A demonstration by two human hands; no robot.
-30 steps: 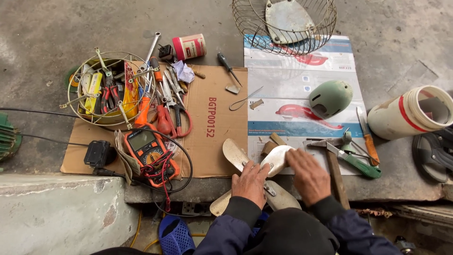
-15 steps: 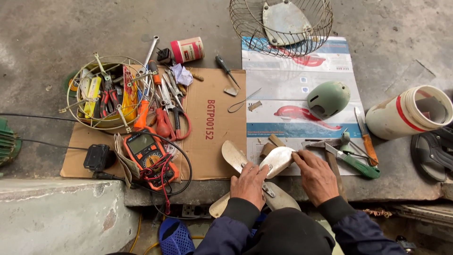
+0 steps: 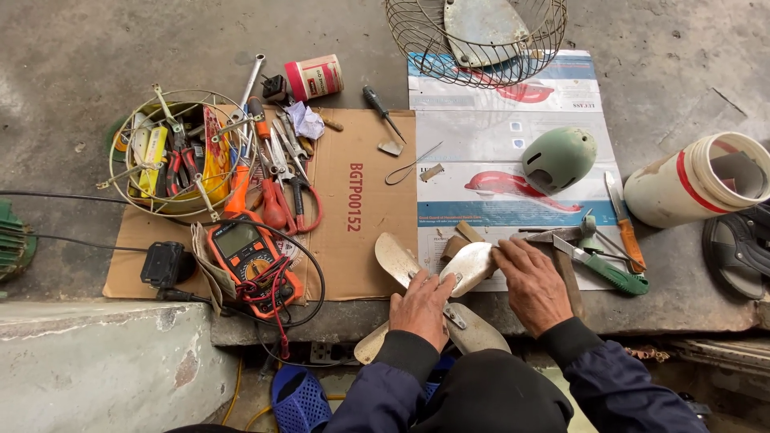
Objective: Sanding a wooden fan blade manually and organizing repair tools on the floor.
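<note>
Gripping a pale fan blade [image 3: 469,265], both hands, left [image 3: 421,309] and right [image 3: 536,285].

Pale, dull metal fan blades [image 3: 469,265], smooth and worn, under the bare left hand [image 3: 423,307] and right hand [image 3: 533,285]. Matt brown corrugated cardboard sheet [image 3: 353,200]; glossy printed white paper carton [image 3: 497,136]. Smooth matt green plastic dome cover [image 3: 559,159]. Thin wire fan cage [image 3: 417,32]. Rough grey concrete floor [image 3: 96,56].
</note>
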